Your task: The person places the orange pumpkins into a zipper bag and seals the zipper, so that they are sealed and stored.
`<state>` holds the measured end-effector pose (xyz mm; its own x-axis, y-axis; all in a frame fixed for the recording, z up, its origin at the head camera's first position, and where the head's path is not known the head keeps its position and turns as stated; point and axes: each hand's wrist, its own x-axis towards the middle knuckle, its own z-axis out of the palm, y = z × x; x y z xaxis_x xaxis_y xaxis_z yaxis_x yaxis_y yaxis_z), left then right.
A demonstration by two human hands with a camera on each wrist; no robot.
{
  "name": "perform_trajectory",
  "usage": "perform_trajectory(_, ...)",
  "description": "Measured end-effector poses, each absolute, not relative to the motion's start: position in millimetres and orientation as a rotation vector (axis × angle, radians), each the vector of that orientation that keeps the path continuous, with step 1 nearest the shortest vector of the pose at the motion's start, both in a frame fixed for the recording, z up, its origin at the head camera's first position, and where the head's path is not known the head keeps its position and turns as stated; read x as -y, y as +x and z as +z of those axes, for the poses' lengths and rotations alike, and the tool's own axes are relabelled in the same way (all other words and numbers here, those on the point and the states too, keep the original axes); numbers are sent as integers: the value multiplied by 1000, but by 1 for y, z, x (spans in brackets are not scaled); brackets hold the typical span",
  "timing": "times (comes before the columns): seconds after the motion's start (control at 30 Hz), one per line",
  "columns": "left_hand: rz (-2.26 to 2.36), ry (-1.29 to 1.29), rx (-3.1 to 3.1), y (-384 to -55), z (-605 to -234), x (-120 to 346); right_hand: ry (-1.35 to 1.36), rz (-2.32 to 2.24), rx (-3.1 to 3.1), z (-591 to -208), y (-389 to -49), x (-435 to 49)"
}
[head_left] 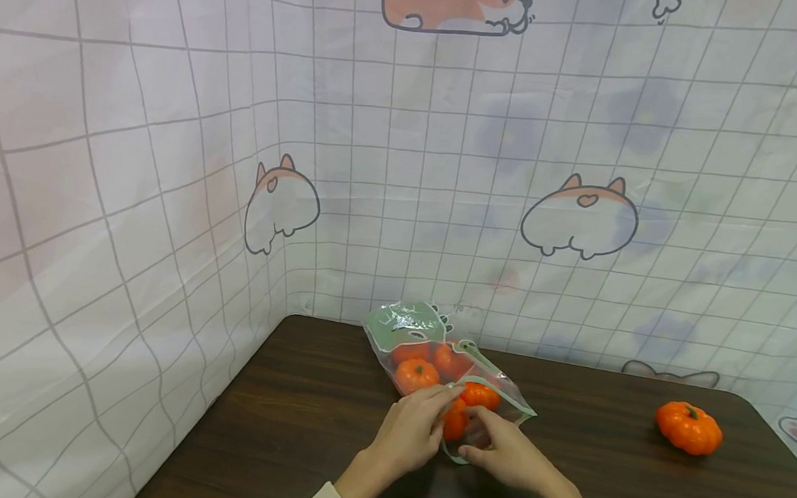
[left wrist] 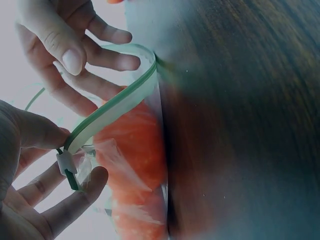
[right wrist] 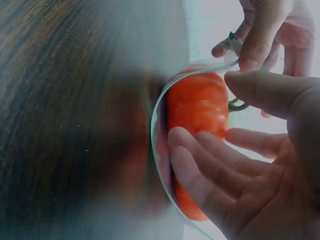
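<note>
A clear zip bag (head_left: pixel 403 323) with a green printed top and green-edged mouth lies on the table. Inside it are several small orange pumpkins (head_left: pixel 417 374). My left hand (head_left: pixel 414 429) is at the left side of the mouth, where its thumb and fingers pinch the rim beside a white slider (left wrist: pixel 65 163). At the opposite side, my right hand (head_left: pixel 512 451) has its fingers extended and spread at the mouth. In the right wrist view its fingertips overlap a pumpkin (right wrist: pixel 197 102) just inside the rim, which bows open in a wide curve.
Another orange pumpkin (head_left: pixel 688 428) with a green stem sits apart at the right end of the dark wooden table (head_left: pixel 268 425). A white grid-patterned cloth (head_left: pixel 404 164) with cartoon animals hangs behind the table and along its left side.
</note>
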<state>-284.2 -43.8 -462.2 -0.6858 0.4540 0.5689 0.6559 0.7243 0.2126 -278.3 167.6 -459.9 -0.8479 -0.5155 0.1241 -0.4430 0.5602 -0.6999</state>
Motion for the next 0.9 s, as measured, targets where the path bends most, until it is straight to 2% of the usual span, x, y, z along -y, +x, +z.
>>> perform_trajectory(0.5,-579,-850,2435,-285,-463,44,-915,-1184,-2577,-462,-280,-172)
perform_trajectory(0.9,-600,-853,2441,-284,-462,45,-918,-1232,-2576,-438,-281,-195)
